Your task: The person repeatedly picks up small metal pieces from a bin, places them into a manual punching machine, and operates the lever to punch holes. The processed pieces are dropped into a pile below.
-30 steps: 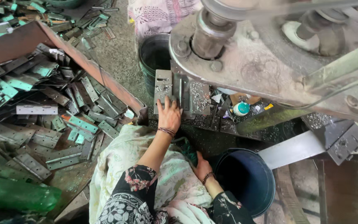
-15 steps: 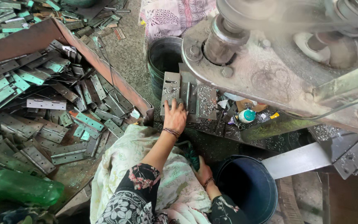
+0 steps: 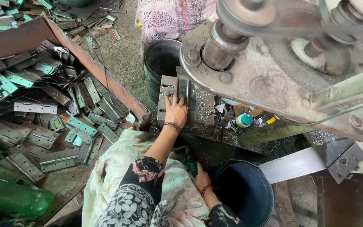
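While the left hand [image 3: 175, 111] reaches forward, its palm lies flat on a grey metal hinge plate [image 3: 167, 94] resting on the machine bed [image 3: 204, 110] under the big press head [image 3: 274, 59]; the grip looks spread and pressing down rather than closed around the plate, though the fingertips are partly lost against the metal, so I cannot say for sure whether any finger hooks its edge. The plate lies directly beneath and just ahead of that grip, its long axis running away from the person, roughly in line with the forearm. A second, similar plate [image 3: 184, 90] stands just to the right of the fingers, touching or nearly touching the first. The right hand [image 3: 199, 178] is drawn back close to the body, well apart from the plate, resting at the rim of a dark blue bucket [image 3: 248, 197]; its grip seems loosely curled and I cannot tell whether it holds anything. So the left hand is plainly the nearer one. Far to the left of the grip, a heap of loose hinges [image 3: 43, 105] fills a rusty tray [image 3: 85, 63].
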Motion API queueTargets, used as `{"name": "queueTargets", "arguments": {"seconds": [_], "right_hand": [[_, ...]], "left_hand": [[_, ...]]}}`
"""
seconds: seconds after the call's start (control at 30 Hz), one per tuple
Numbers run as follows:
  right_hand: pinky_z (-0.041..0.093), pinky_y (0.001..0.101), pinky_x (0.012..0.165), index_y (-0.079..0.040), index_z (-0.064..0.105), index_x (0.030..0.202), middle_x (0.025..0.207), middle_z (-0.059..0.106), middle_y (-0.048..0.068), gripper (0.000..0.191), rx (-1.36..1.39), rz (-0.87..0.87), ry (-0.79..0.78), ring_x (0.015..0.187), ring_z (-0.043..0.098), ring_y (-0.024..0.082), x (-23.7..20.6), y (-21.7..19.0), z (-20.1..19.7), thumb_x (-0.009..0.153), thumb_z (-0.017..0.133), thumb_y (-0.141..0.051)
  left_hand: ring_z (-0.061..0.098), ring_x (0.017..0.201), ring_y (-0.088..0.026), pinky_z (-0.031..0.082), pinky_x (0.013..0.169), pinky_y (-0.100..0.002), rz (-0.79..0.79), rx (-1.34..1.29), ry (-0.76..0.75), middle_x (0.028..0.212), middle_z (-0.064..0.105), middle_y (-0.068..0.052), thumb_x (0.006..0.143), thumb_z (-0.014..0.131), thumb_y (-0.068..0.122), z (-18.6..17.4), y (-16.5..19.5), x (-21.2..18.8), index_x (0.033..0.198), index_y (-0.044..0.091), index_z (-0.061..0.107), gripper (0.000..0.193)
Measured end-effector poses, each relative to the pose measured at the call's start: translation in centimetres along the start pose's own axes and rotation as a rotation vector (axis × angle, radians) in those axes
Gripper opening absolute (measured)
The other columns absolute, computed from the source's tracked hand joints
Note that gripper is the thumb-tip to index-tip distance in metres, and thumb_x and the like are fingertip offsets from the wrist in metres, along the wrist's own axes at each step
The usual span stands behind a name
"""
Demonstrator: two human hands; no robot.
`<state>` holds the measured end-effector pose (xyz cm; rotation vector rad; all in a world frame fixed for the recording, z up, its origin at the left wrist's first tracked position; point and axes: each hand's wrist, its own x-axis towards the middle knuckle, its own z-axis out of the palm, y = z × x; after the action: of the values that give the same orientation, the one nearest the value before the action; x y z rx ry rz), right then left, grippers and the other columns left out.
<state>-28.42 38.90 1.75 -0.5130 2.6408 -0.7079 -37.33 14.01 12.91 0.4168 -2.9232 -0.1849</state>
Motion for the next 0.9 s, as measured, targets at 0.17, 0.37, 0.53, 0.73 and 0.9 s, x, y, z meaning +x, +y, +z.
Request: {"name": "queueTargets", "arguments": {"seconds": [0.17,0.37,0.53,0.73,0.9], "right_hand": [[0.059,0.0503,0.081,-0.011,0.044,0.147,0.102,0.073,0.028,0.077,0.008,0.053,-0.080,0.098,0.071,0.046,0.3,-0.4,0.1,0.087,0.075,-0.046],[0.060,0.0481,0.080,-0.007,0.048,0.141,0.101,0.073,0.028,0.073,0.004,-0.067,-0.040,0.095,0.073,0.044,-0.5,-0.5,-3.3,0.080,0.077,-0.036],[0.060,0.0489,0.077,-0.011,0.046,0.145,0.099,0.073,0.027,0.073,-0.020,0.020,-0.054,0.091,0.072,0.044,-0.2,-1.0,-2.3,0.085,0.075,-0.043],[0.059,0.0505,0.073,-0.012,0.043,0.147,0.099,0.074,0.025,0.072,0.059,0.008,-0.099,0.089,0.073,0.044,0.4,-1.0,0.3,0.088,0.074,-0.039],[0.059,0.0495,0.079,-0.010,0.045,0.143,0.101,0.073,0.028,0.072,0.085,-0.025,-0.043,0.097,0.070,0.046,0.2,-0.4,-1.0,0.085,0.078,-0.036]], "left_hand": [[0.029,0.149,-0.036,0.017,0.118,-0.069,0.003,-0.034,0.043,0.148,0.055,-0.003,0.103,0.045,0.032,0.0,-0.2,-0.4,0.120,0.014,0.074,0.038],[0.025,0.149,-0.036,0.014,0.114,-0.071,-0.017,0.088,0.037,0.148,0.054,-0.001,0.099,0.043,0.028,0.1,-1.1,1.3,0.126,0.015,0.070,0.041],[0.026,0.151,-0.035,0.014,0.118,-0.071,-0.052,0.122,-0.066,0.144,0.058,0.000,0.108,0.037,0.027,-0.4,-1.4,3.3,0.128,0.012,0.070,0.042],[0.026,0.153,-0.037,0.015,0.118,-0.071,-0.040,0.140,-0.134,0.150,0.056,-0.002,0.102,0.041,0.022,-0.2,-1.5,3.7,0.123,0.015,0.072,0.039],[0.025,0.149,-0.037,0.016,0.116,-0.072,-0.020,0.094,0.019,0.145,0.056,-0.002,0.100,0.040,0.028,0.0,-1.9,3.8,0.124,0.013,0.071,0.042]]}}
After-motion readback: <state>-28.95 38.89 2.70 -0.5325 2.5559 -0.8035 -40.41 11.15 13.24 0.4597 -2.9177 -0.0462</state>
